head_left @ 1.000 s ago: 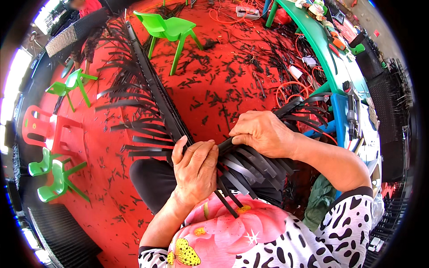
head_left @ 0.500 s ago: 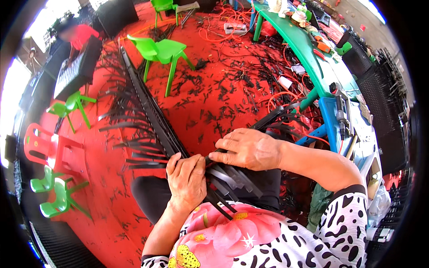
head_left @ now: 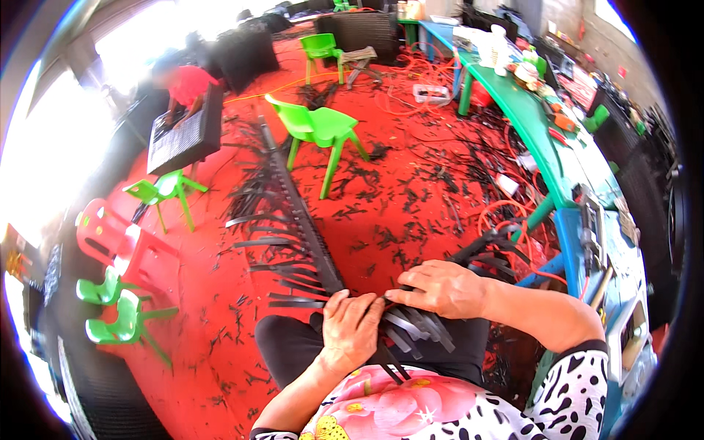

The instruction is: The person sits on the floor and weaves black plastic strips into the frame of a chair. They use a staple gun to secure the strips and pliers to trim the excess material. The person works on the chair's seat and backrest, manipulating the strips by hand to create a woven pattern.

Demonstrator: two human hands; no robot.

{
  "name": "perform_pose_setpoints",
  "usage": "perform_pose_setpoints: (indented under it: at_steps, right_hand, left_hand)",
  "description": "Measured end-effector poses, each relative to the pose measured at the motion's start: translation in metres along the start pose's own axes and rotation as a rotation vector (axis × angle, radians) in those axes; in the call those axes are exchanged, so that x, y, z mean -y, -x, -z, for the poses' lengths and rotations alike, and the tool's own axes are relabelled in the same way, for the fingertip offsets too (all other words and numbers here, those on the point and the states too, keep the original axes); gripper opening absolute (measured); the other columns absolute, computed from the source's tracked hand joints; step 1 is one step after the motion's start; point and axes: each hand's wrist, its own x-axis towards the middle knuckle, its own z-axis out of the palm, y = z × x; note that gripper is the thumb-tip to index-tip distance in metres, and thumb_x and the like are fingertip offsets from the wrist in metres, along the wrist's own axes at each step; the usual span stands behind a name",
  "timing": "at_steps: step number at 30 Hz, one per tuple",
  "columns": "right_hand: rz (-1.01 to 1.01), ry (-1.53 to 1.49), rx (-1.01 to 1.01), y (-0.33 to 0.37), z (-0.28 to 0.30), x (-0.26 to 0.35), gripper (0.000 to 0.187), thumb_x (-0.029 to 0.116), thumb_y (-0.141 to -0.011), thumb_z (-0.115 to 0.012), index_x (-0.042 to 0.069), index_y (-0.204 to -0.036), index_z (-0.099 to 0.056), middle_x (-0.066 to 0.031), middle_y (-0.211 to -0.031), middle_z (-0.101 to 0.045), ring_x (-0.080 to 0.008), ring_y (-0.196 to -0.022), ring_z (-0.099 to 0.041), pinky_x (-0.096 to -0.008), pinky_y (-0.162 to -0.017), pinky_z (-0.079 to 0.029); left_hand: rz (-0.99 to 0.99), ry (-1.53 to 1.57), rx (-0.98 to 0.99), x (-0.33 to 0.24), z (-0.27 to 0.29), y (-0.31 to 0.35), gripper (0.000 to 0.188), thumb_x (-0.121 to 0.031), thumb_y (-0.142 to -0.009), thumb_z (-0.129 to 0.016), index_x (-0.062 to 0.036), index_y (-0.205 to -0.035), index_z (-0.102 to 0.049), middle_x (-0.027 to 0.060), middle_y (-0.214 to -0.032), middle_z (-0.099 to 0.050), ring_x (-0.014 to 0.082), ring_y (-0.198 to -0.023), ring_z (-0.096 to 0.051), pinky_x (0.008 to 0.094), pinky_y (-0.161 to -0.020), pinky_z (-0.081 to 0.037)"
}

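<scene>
A long black frame [head_left: 306,227] with flat black strips [head_left: 275,242] fringing its left side runs from far off to my lap. My left hand [head_left: 352,331] is closed over its near end, fingers bent. Beside it, almost touching, my right hand [head_left: 446,290] pinches at a black strip by the corner. What lies under the fingertips is mostly hidden. A bunch of strip ends [head_left: 416,330] hangs below my right hand over my dark-trousered legs. Another black bar [head_left: 477,246] with strips reaches away to the right.
Strip offcuts litter the red floor [head_left: 227,293]. Ahead stands a green chair [head_left: 323,130]; at left are a red chair [head_left: 121,238] and small green chairs. A green table [head_left: 524,121] with clutter curves along the right. A person in red [head_left: 191,84] handles a black woven panel at far left.
The whole view has shifted, so things appear lower and farther right. Both hands stay close together at the frame's near end, with little visible change in grip.
</scene>
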Motion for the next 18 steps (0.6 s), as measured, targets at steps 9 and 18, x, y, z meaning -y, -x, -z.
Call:
perform_pose_setpoints:
  at_steps: [9, 18]
  right_hand:
    - [-0.035, -0.039, 0.041, -0.003, 0.004, 0.006, 0.044, 0.011, -0.077, -0.055, 0.012, -0.121, -0.057, -0.0116, -0.098, -0.057, -0.0255, -0.086, -0.059, -0.0361, -0.079, -0.047]
    - [-0.115, -0.025, 0.043, 0.002, 0.011, -0.008, 0.052, 0.008, -0.073, -0.059, 0.013, -0.125, -0.054, -0.0130, -0.098, -0.054, -0.0289, -0.087, -0.057, -0.0395, -0.078, -0.047]
  left_hand:
    - [0.009, 0.108, -0.089, 0.005, -0.006, 0.000, 0.032, -0.002, -0.063, -0.063, -0.0045, -0.095, -0.065, 0.0058, -0.095, -0.063, 0.0190, -0.083, -0.060, 0.0386, -0.086, -0.042]
    - [-0.119, 0.148, -0.086, 0.017, -0.021, -0.029, 0.030, -0.005, -0.066, -0.060, -0.0018, -0.095, -0.064, 0.0068, -0.093, -0.060, 0.0220, -0.077, -0.058, 0.0363, -0.081, -0.044]
